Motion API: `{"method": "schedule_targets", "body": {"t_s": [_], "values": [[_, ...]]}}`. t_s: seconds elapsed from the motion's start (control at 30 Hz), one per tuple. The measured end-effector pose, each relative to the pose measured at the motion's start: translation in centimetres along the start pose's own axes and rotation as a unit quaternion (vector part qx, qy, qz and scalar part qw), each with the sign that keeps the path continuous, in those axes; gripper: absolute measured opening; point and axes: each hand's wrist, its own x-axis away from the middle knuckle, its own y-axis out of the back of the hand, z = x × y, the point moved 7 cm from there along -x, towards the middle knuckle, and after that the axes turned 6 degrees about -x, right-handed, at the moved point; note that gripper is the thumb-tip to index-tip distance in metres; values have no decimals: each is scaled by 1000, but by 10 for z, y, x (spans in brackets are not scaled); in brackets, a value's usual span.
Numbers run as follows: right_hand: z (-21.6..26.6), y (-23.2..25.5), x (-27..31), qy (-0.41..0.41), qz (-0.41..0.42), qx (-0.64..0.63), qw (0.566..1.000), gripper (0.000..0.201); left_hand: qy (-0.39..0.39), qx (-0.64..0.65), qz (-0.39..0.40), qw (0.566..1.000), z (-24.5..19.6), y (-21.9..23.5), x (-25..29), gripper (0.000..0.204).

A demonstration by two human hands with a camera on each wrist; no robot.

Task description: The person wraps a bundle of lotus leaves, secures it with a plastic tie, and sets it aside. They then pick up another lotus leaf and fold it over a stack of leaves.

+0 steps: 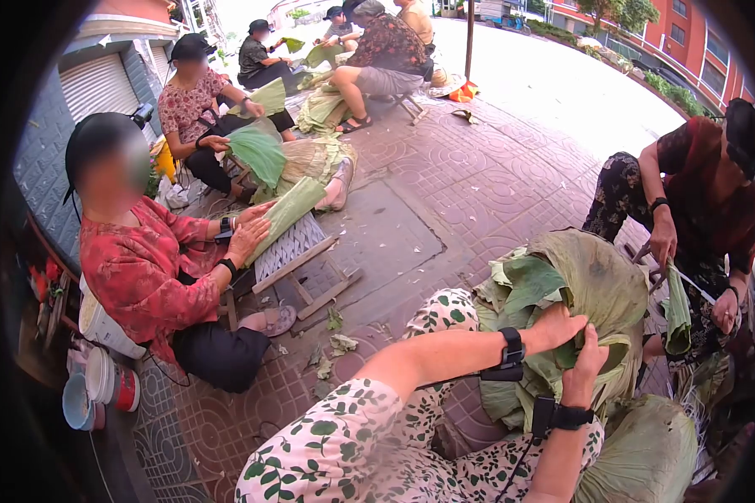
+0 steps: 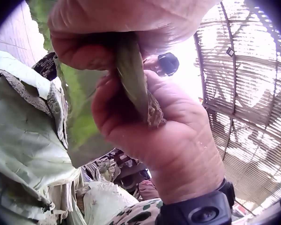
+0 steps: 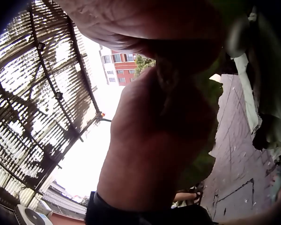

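Both hands meet over a heap of large dry lotus leaves [image 1: 600, 260] beside the patterned trousers. The left hand [image 1: 558, 327] and the right hand [image 1: 587, 360] pinch a green lotus leaf [image 2: 84, 112] between thumbs and curled fingers. In the left wrist view, a narrow folded part of that leaf runs from one grip to the other, its torn brownish end poking out of the right hand. Seen from the right wrist, both hands are dark, and the gripped part is mostly hidden in shadow. A greener leaf [image 1: 533, 281] lies on the heap at the left hand's side.
More dry leaves [image 1: 646, 444] lie at lower right. At right, a seated person holds a rolled leaf [image 1: 678, 314]. Across the paving, a person in red rests a leaf [image 1: 285, 218] by a folding stool [image 1: 310, 272]. Buckets [image 1: 101, 377] stand at lower left; several people sit farther back.
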Motion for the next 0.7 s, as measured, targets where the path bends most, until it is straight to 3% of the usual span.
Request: {"method": "schedule_targets", "body": {"t_s": [0.17,0.37,0.53,0.7], "values": [[0,1,1,-13,-11,20,1000,25,-17,-3,-28,999,-3,3,2,33],[9,-7,13,6,-3,4,1000,26,-16,-1,7,1000,-14,6,11,33],[14,-10,14,14,6,5,1000,27,-62,16,-19,998,-25,10,13,32],[6,-4,6,-1,3,13,1000,28,-24,32,-1,999,-23,10,12,31]]}}
